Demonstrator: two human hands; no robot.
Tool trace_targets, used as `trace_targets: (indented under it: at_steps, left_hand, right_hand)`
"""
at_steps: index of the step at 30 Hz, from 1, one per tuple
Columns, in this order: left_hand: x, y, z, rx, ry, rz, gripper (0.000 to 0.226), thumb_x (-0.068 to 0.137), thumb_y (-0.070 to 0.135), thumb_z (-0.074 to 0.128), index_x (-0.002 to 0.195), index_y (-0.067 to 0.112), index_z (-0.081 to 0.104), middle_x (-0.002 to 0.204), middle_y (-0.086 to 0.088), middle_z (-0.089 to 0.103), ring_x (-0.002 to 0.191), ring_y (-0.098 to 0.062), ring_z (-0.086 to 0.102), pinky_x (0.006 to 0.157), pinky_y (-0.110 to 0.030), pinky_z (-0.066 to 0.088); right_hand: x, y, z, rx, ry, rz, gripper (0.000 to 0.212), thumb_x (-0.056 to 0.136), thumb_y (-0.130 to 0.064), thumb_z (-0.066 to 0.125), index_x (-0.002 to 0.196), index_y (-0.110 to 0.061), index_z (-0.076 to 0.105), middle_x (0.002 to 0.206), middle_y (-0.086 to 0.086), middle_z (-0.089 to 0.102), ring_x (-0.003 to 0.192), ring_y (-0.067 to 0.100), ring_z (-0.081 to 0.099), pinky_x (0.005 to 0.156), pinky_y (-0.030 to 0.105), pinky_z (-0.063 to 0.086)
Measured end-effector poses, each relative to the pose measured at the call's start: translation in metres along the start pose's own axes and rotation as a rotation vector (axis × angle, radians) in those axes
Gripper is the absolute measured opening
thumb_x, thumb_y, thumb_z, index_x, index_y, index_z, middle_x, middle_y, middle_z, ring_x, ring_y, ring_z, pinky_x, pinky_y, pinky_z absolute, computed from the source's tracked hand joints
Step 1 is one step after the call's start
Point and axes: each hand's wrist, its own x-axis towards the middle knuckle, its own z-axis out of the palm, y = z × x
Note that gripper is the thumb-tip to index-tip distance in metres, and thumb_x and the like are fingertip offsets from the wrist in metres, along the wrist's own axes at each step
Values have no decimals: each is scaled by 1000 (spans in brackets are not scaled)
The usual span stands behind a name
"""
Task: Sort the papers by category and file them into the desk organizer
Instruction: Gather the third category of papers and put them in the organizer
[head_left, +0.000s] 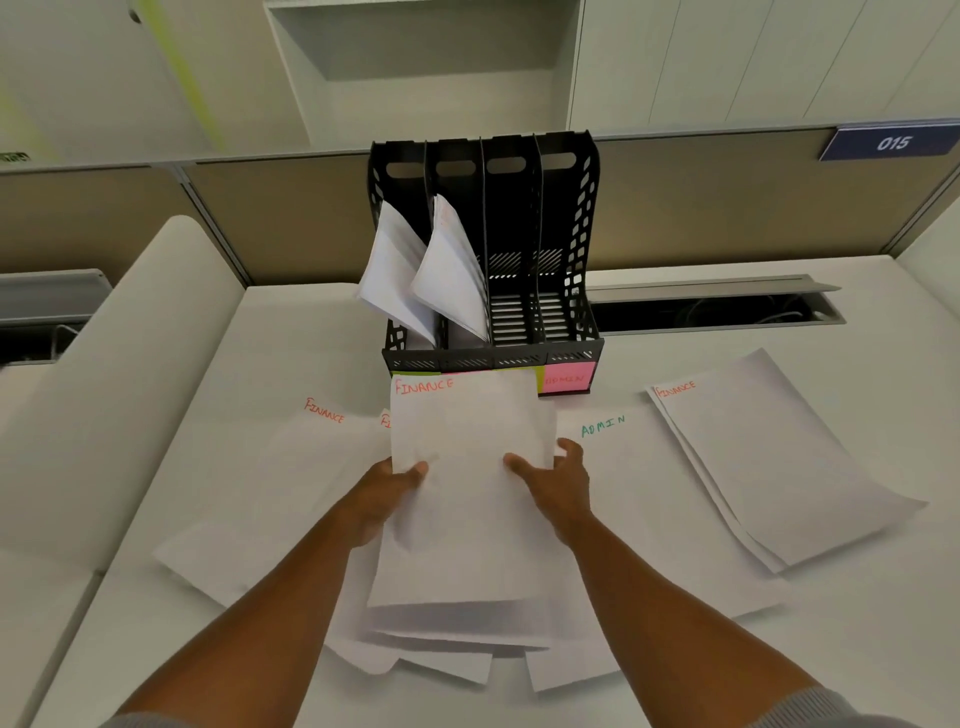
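A black desk organizer (566, 218) with several slots stands at the back of the desk. Its two left slots hold leaning white papers (447, 270); the two right slots look empty. A pink sticky label (569, 381) marks the rightmost slot. A stack of white sheets (467, 499), topped by one marked FINANCE in red, is lifted just in front of the organizer. My left hand (384, 493) grips its left edge and my right hand (561, 483) its right edge. More sheets lie under the stack.
On the white desk (883, 623) lie a FINANCE sheet (291, 467) at left, an ADMIN sheet (639, 478) right of centre, and a small FINANCE pile (769, 457) at far right. A cable slot (717, 306) runs behind. A partition wall (727, 197) backs the desk.
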Motion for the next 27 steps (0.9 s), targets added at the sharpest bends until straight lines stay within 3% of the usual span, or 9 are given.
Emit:
trace_targets:
  at_steps: [4, 8, 10, 15, 19, 22, 25, 27]
  left_hand:
    - [10, 3, -17, 152, 133, -10, 39, 93, 35, 62, 127, 18, 54, 122, -4, 63, 105, -23, 60, 87, -36, 50]
    - [16, -2, -31, 452, 500, 61, 45, 88, 35, 67, 127, 16, 53, 127, -12, 60, 115, -29, 57, 94, -41, 49]
    - [16, -6, -36, 606, 587, 66, 53, 86, 35, 69, 132, 17, 50, 134, -13, 54, 124, -31, 50, 100, -46, 44]
    - [17, -14, -44, 737, 537, -119, 69, 86, 40, 67, 144, 17, 37, 143, -13, 44, 133, -34, 40, 105, -50, 39]
    - [16, -16, -44, 799, 541, -146, 53, 92, 37, 58, 139, 16, 45, 137, -13, 52, 128, -33, 45, 103, -47, 41]
    - [18, -15, -40, 743, 483, -109, 47, 98, 32, 45, 139, 7, 48, 139, -15, 52, 128, -34, 47, 104, -44, 39]
    - [18, -11, -36, 576, 424, -63, 35, 100, 26, 38, 117, 4, 59, 124, -19, 60, 103, -31, 56, 89, -37, 43]
    - [18, -8, -34, 445, 414, -45, 31, 100, 22, 35, 102, 4, 59, 111, -21, 63, 92, -30, 55, 81, -36, 43]
  right_hand:
    - [0, 7, 1, 111, -128, -10, 43, 75, -26, 78, 114, -14, 64, 102, 3, 70, 89, 21, 67, 76, 34, 58]
    - [3, 12, 2, 102, -130, 11, 31, 81, -19, 71, 111, -14, 65, 99, 6, 70, 87, 24, 67, 78, 37, 58]
    - [5, 14, 3, 80, -130, 22, 28, 82, -17, 69, 109, -12, 66, 98, 8, 70, 87, 26, 67, 78, 38, 58]
    - [9, 17, 10, 86, -204, 105, 25, 82, -6, 63, 105, -15, 67, 92, 3, 70, 85, 25, 67, 74, 36, 58]
    - [11, 17, 17, 172, -269, 214, 29, 81, 3, 59, 90, -24, 65, 93, 0, 70, 87, 26, 68, 80, 41, 58]
    - [10, 17, 23, 189, -256, 234, 28, 83, 3, 56, 94, -21, 64, 92, -1, 68, 84, 25, 66, 80, 42, 56]
    - [7, 14, 26, 226, -263, 229, 34, 83, 2, 56, 112, -15, 59, 101, 4, 67, 91, 27, 64, 67, 33, 55]
    - [8, 14, 27, 256, -259, 214, 40, 81, 0, 62, 118, -13, 54, 108, 8, 65, 96, 30, 63, 75, 37, 56]
